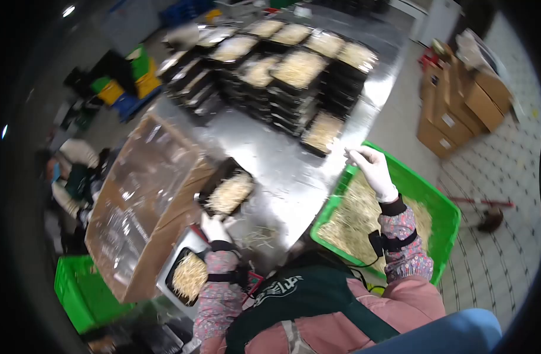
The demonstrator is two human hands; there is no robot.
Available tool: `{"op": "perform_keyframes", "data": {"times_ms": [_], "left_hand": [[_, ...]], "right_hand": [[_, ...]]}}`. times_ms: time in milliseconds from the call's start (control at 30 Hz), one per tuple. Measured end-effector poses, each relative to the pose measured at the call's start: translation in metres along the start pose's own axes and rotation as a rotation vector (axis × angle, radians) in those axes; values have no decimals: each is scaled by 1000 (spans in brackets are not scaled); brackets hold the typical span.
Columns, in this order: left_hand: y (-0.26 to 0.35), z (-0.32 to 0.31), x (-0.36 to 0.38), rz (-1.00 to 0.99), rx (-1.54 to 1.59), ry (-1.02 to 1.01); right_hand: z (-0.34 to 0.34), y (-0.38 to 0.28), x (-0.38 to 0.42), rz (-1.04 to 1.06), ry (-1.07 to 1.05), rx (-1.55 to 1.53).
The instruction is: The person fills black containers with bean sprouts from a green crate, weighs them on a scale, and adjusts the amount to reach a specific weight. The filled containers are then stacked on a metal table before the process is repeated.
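My left hand (213, 229), in a white glove, is at the near end of a black tray (210, 187) heaped with pale strands like bean sprouts (232, 193). Its fingers are closed at the tray's edge, partly hidden. Just below it, another filled black tray (189, 277) rests on a scale-like device (166, 273), partly behind my left sleeve. My right hand (375, 172), also gloved, is raised over the inner side of a green crate (446, 224) of loose sprouts (356, 221). Its thumb and fingers are pinched together; anything between them is too small to make out.
Stacked, filled black trays (297, 71) stand at the far end of the metal table (270, 171). A cardboard box lined with plastic (176, 206) is on the left. Loose sprouts (260, 237) litter the table. Another person (75, 177) is at far left; cartons (459, 106) are at right.
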State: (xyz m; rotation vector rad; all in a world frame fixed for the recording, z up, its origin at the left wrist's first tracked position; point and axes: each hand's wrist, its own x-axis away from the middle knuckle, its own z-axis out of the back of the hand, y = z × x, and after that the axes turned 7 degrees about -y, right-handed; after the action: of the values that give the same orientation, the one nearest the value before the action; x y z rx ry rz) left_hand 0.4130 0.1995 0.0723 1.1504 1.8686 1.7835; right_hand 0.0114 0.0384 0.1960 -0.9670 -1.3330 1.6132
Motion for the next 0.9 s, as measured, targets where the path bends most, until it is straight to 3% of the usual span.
{"op": "perform_keyframes", "data": {"times_ms": [100, 233, 267, 300, 367, 433, 500, 533, 600, 700, 767, 833, 900], "left_hand": [[-20, 9, -52, 114, 37, 119], [-29, 9, -69, 202, -34, 162], [-24, 6, -64, 219, -23, 161], [-23, 5, -60, 237, -27, 190], [-39, 32, -70, 228, 7, 120], [-37, 38, -62, 212, 5, 113], [-32, 38, -54, 204, -6, 84], [-33, 39, -54, 197, -13, 102], [-34, 41, -55, 179, 2, 90], [-24, 36, -49, 164, 29, 88], [-17, 31, -41, 142, 43, 127], [-9, 24, -29, 119, 9, 163], [1, 17, -19, 42, -78, 124]], "right_hand": [[62, 21, 58, -63, 260, -58], [135, 105, 158, -302, 498, 256], [141, 125, 186, -396, 460, 396], [141, 137, 209, -548, 372, 463], [118, 169, 239, -640, 75, 679], [75, 186, 245, -563, -235, 995], [31, 151, 224, -446, -536, 1208], [20, 152, 213, -442, -537, 1207], [9, 158, 195, -169, -744, 1250], [8, 189, 186, -199, -864, 982], [25, 215, 193, -203, -760, 877], [44, 217, 195, -324, -363, 758], [59, 213, 194, -351, -256, 582]]}}
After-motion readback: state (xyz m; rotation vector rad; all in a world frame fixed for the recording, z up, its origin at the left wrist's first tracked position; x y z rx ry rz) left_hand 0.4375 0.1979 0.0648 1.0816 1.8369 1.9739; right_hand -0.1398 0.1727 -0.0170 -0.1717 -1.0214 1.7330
